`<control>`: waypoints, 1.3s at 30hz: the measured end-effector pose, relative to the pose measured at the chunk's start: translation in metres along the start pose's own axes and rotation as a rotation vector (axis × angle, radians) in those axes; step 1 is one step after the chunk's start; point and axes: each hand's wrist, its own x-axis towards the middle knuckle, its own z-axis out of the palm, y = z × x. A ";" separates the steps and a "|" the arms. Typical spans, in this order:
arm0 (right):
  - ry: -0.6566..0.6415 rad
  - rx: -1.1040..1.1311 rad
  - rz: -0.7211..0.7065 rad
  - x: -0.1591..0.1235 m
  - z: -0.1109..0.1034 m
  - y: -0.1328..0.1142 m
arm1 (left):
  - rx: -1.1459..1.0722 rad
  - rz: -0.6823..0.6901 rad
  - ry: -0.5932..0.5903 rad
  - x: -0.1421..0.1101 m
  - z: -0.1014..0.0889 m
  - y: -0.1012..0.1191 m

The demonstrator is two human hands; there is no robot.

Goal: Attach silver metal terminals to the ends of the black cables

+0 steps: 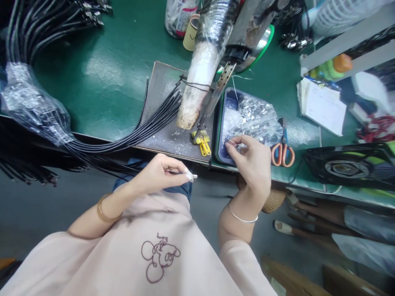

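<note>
My left hand (163, 174) is in front of the table edge, thumb and fingers pinched on a small white piece (193, 176) whose exact kind I cannot make out. My right hand (251, 162) is over the near end of a blue tray (226, 158), thumb and forefinger closed on a thin silvery wire (235, 91) that runs up toward the back. Clear bags of small shiny metal parts (259, 117) fill the tray. Between my hands, a soldering iron (220, 86) points down at a yellow clip-like holder (203, 146) on a dark board (163, 82).
A bundle of black cables (123, 142) crosses the board from a plastic-wrapped bunch (37, 107) at left. A whitish wrapped tube (197, 82) hangs over the board. Orange-handled scissors (282, 152), a black fan (348, 166) and a paper pad (324, 105) are at right.
</note>
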 end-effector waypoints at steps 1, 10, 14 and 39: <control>0.051 0.003 0.004 -0.004 -0.001 -0.003 | -0.050 -0.021 0.030 0.002 -0.004 0.002; 0.397 0.466 -0.088 -0.044 0.010 -0.053 | -0.052 0.039 0.179 0.012 0.003 0.009; 0.172 0.484 -0.119 -0.053 0.026 -0.066 | 0.059 0.099 0.268 0.013 0.010 0.010; 0.143 0.376 -0.185 -0.059 0.042 -0.065 | 0.382 0.320 0.344 0.008 0.016 0.003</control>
